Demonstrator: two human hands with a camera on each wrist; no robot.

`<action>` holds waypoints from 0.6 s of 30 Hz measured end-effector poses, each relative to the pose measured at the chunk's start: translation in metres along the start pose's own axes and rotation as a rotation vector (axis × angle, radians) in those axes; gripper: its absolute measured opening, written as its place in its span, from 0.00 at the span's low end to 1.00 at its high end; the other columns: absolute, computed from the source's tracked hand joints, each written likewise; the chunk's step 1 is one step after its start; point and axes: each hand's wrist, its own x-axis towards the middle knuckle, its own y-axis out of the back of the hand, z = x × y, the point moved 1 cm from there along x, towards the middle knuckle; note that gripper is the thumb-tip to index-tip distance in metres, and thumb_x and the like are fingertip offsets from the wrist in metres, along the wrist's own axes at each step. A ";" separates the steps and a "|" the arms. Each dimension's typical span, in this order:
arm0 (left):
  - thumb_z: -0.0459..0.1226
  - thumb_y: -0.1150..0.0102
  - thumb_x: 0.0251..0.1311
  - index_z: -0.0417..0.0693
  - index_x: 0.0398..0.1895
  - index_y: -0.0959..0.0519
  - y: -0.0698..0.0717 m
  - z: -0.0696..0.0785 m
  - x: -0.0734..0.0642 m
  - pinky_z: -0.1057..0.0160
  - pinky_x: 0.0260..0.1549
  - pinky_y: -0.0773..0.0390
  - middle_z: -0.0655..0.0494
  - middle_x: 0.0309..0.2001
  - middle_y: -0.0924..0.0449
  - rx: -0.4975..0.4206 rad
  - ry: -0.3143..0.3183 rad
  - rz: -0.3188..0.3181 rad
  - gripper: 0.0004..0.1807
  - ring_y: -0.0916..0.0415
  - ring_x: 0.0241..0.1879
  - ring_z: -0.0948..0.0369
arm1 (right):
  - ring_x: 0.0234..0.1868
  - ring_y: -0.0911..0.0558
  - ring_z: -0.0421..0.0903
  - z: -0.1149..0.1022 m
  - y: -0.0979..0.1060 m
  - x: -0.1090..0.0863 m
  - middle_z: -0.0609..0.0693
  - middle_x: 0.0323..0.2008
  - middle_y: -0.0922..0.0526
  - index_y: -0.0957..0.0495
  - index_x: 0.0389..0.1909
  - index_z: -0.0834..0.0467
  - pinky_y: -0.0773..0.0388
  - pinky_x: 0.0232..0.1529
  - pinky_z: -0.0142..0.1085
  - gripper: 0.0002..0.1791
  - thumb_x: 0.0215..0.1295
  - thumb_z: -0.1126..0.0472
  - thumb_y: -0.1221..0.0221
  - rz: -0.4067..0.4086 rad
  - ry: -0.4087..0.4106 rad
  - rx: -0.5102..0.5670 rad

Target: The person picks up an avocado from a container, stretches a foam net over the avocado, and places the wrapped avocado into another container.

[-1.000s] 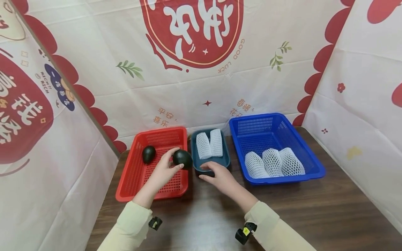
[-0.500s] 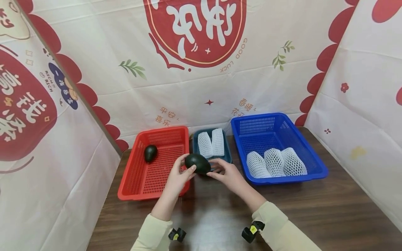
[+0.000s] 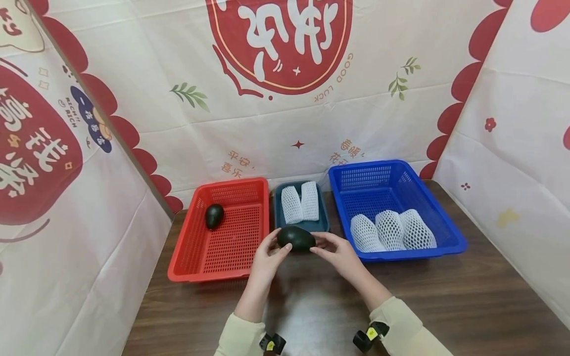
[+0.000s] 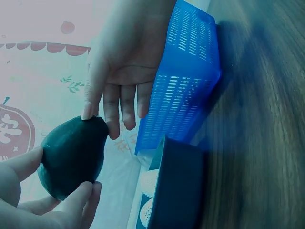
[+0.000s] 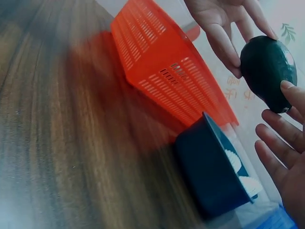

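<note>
Shifted rightward since earlier, one avocado (image 3: pixel 296 239) is held sideways, left hand (image 3: pixel 267 253) closed round its broad end, right hand (image 3: pixel 337 253) pinching its narrow tip (other fingers extended).

I note one avocado (image 3: pixel 296 239), whole. The skin is very dark green, near black, and carries a soft shine where light strikes it. The form is oval, broad at one end and tapering at the other. It is held above the table (image 3: pixel 445 287), lying lengthwise from side to side. The left hand (image 3: pixel 267 254) grips the broad end; the right hand (image 3: pixel 340 253) pinches the narrow end.
</note>
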 end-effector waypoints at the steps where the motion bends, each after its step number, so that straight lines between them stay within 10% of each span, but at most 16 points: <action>1: 0.36 0.35 0.61 0.39 0.66 0.31 -0.002 -0.001 -0.001 0.54 0.49 0.23 0.39 0.54 0.25 0.016 0.004 0.010 0.31 0.22 0.50 0.48 | 0.41 0.18 0.46 0.002 0.001 -0.001 0.50 0.41 0.16 0.20 0.55 0.57 0.20 0.41 0.35 0.21 0.61 0.57 0.33 0.009 -0.006 0.008; 18: 0.38 0.37 0.63 0.32 0.60 0.27 -0.031 -0.027 -0.007 0.49 0.50 0.23 0.37 0.55 0.24 0.046 0.050 0.081 0.26 0.24 0.53 0.46 | 0.33 0.18 0.44 0.022 -0.005 -0.019 0.50 0.34 0.17 0.21 0.54 0.60 0.19 0.36 0.34 0.27 0.52 0.58 0.27 0.097 -0.179 -0.056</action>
